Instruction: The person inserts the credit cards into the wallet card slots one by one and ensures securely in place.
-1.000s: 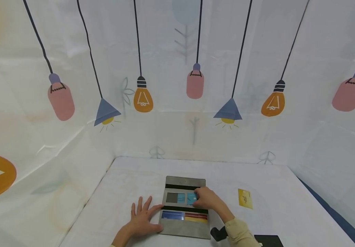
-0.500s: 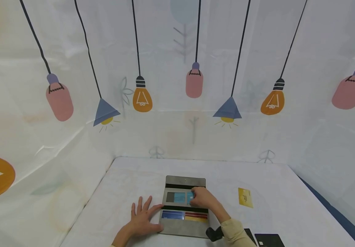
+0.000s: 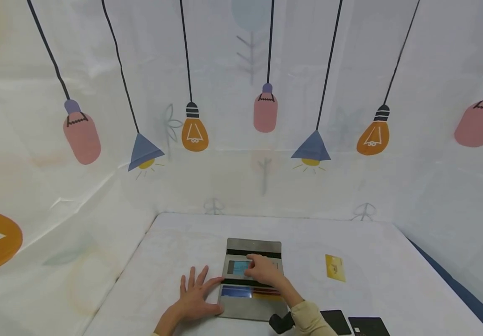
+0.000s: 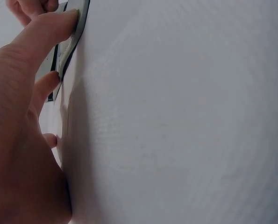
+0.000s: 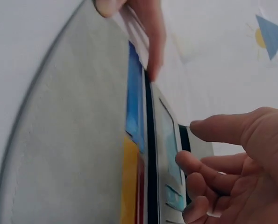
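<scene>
A grey long wallet lies unfolded on the white table. A light-blue card sits behind its upper clear window. My right hand is over this window; in the right wrist view a fingertip touches the light-blue card, while the thumb stands apart. My left hand is spread flat, its thumb and index finger resting on the wallet's left edge. In the lower slots are blue cards on the left and yellow and red cards on the right, partly hidden by my right arm in the head view.
To the right of the wallet lies a yellow card. Two flat black items are near the front edge, beside my right sleeve. A white wall printed with hanging lamps stands behind the table.
My right hand has moved left across the window, and light blue now fills more of the window's left part. My left hand stays in place.
</scene>
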A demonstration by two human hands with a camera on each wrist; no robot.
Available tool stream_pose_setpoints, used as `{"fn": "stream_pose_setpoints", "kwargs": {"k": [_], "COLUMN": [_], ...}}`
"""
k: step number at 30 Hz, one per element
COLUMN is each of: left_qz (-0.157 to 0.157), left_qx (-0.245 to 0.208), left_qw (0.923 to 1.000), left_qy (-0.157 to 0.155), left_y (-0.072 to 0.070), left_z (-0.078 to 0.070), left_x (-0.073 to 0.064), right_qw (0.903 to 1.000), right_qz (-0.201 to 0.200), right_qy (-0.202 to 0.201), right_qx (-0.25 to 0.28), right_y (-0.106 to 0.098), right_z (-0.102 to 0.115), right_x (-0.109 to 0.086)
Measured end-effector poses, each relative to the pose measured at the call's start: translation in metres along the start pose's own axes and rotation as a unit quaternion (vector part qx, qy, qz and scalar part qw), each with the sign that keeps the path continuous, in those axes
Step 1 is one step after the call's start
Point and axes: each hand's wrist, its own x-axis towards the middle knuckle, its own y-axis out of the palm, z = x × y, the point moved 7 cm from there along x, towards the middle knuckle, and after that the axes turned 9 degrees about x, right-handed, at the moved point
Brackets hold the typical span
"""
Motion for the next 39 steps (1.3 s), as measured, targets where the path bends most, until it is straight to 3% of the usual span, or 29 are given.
{"fn": "stream_pose_setpoints", "kwargs": {"k": [12,21,34,39], "left_qz": [-0.005,-0.001,0.002,0.006], "left_qx": [0.007,0.007,-0.005,0.003], "left_qw": [1.0000,1.0000,1.0000,1.0000], "left_qy": [0.001,-0.005,0.003,-0.004], "left_y": [0.001,0.001,0.002,0.002], "left_z": [0.001,0.003,-0.001,0.002], "left_x": [0.002,0.002,0.001,0.003], "right_qw": [0.9939,0.9961,0.9959,0.9961], "right_qz": [-0.071,-0.056,-0.058,-0.040], "right_qy": [0.055,0.062,0.069,0.069], "right_qx": [-0.065,0.026,0.003,0.037], "right_y": [-0.012,-0.009,-0.011,-0.014], "right_z": [-0.020,-0.021,-0.025,-0.027], "right_x": [-0.004,-0.003,-0.007,-0.007]}}
